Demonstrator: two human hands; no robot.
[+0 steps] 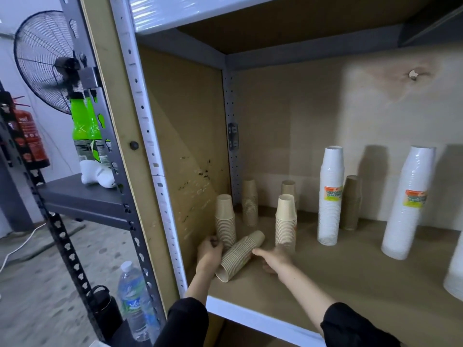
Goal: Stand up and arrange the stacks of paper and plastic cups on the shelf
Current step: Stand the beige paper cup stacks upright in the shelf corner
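Observation:
A stack of tan paper cups (239, 256) lies tilted on the shelf board (338, 271), its mouth toward the front left. My left hand (209, 254) curls around its left side. My right hand (274, 257) is spread on its right, one finger touching the stack's upper part. Tan stacks stand upright just behind: one at the left wall (225, 221), one above my right hand (285, 221), and two further back (249, 201) (288, 190). Two tall white plastic cup stacks (330, 196) (406, 204) stand to the right, a darker paper stack (350, 204) behind the first.
Another white stack (454, 271) is cut off at the right edge. The shelf's side panel (180, 146) and perforated post (150, 151) close the left. Outside stand green bottles (82, 131), a water bottle (132, 296), a fan (42, 58) and a fire extinguisher (30, 139).

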